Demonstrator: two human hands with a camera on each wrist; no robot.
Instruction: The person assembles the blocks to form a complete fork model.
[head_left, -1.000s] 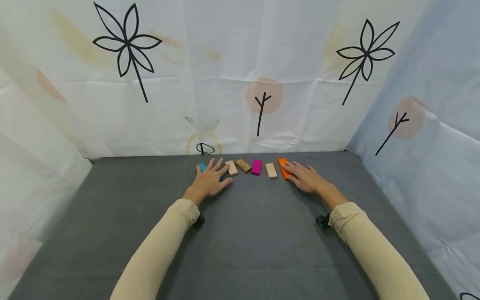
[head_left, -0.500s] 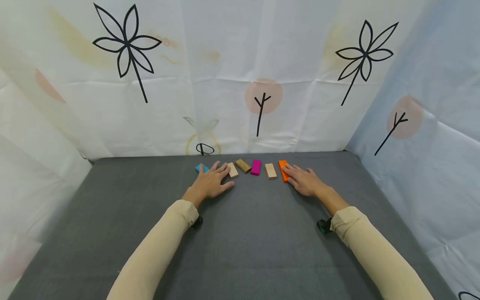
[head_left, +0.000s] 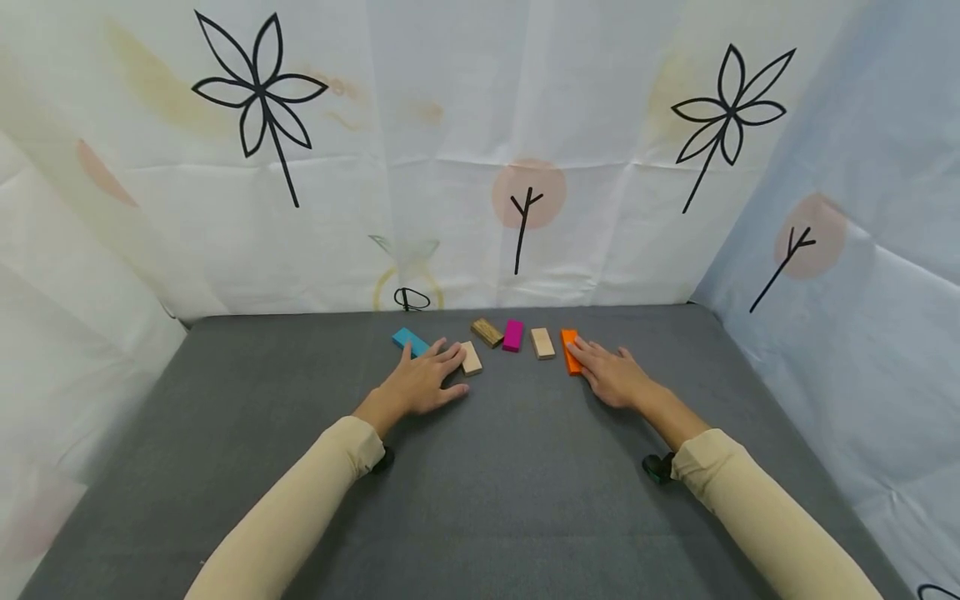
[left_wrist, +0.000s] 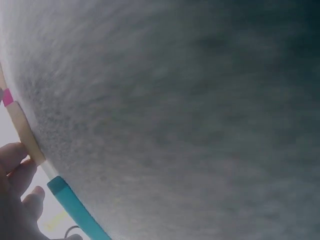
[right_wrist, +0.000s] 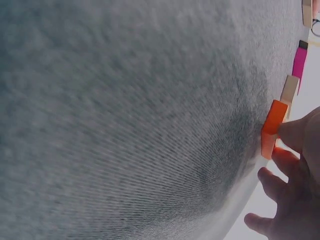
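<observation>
My left hand has its fingers spread, with fingertips on a small beige wooden block. Beside that hand's outer fingers lies a blue block, partly covered by them; the left wrist view shows the blue block apart from the beige block. On the right, extended fingers of my right hand rest on an orange block. The right wrist view has the thumb and a fingertip touching the orange block, other fingers spread away from it.
Between the hands lie a brown patterned block, a magenta block and a second beige block. All lie flat on the grey tabletop. A white cloth backdrop with printed plants rises at the back edge and the sides.
Both hands have drawn back toward the person. The left beige block and the orange block have slid nearer with them, and more of the blue block shows. The middle blocks have stayed put.
</observation>
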